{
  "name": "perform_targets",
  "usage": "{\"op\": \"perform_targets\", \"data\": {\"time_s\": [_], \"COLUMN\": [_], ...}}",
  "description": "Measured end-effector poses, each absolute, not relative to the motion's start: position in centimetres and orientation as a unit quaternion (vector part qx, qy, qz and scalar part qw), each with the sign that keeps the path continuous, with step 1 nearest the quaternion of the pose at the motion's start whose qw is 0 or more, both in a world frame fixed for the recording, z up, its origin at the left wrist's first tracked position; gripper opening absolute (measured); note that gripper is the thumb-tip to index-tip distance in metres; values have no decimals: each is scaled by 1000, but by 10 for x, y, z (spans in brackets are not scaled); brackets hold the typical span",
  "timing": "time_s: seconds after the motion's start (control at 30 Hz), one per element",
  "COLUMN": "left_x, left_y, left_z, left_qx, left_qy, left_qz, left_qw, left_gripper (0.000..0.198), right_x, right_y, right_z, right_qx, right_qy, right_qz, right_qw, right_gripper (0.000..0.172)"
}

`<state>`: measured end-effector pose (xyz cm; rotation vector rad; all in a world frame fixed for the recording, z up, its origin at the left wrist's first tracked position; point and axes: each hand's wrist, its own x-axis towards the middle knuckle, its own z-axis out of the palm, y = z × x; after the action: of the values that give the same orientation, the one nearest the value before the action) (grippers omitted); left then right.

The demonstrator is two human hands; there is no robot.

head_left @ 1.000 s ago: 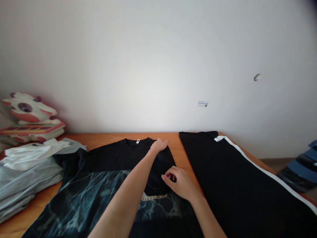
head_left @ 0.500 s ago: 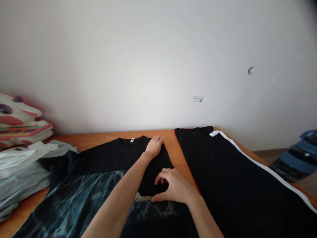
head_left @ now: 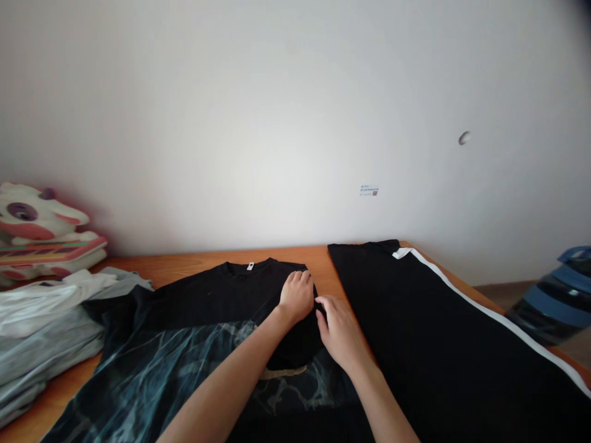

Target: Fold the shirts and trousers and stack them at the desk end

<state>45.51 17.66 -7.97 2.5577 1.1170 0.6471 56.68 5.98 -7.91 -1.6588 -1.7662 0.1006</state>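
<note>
A black T-shirt (head_left: 194,307) with a blue-grey marbled print lies spread out, its collar and white tag toward the wall. My left hand (head_left: 298,295) is closed on the cloth at the shirt's right shoulder, fingers curled over the edge. Just below and to the right, my right hand (head_left: 339,329) has thumb and fingertips close together at the outer edge of the sleeve, which is folded inward over the print. The sleeve's pale hem shows between my forearms. The cloth within my fingers is mostly hidden.
Black trousers (head_left: 415,326) with a white side stripe lie to the right on the wooden table (head_left: 180,264). Grey and white clothes (head_left: 55,314) are heaped at left, before a cow-shaped toy keyboard (head_left: 50,227). A blue-banded bottle (head_left: 556,301) stands at far right. The wall (head_left: 277,123) rises behind.
My right hand has moved up from the sleeve's hem to its outer edge, closer to my left hand, and its fingers have drawn together. My left hand has slid slightly down along the shoulder.
</note>
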Motion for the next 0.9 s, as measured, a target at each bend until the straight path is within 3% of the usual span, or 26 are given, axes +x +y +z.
{"op": "perform_targets", "data": {"time_s": [0.1, 0.27, 0.43, 0.63, 0.9], "left_x": [454, 442, 412, 347, 282], "left_y": [155, 135, 109, 84, 69], "left_z": [-86, -80, -57, -50, -54], "left_qx": [880, 897, 927, 911, 907], "left_qy": [413, 424, 360, 403, 402], "left_qz": [197, 105, 91, 34, 89], "left_qw": [127, 69, 42, 81, 93], "left_gripper": [47, 65, 59, 86, 63], "right_x": [569, 564, 563, 567, 569], "right_y": [60, 56, 54, 52, 56], "right_z": [-91, -87, -76, -73, -86], "right_qx": [-695, -772, -766, -762, -764], "right_qy": [-676, -626, -635, -641, -642], "right_qz": [40, 85, 86, 81, 53], "right_qw": [242, 69, 51, 52, 30], "right_gripper": [50, 57, 57, 54, 53]}}
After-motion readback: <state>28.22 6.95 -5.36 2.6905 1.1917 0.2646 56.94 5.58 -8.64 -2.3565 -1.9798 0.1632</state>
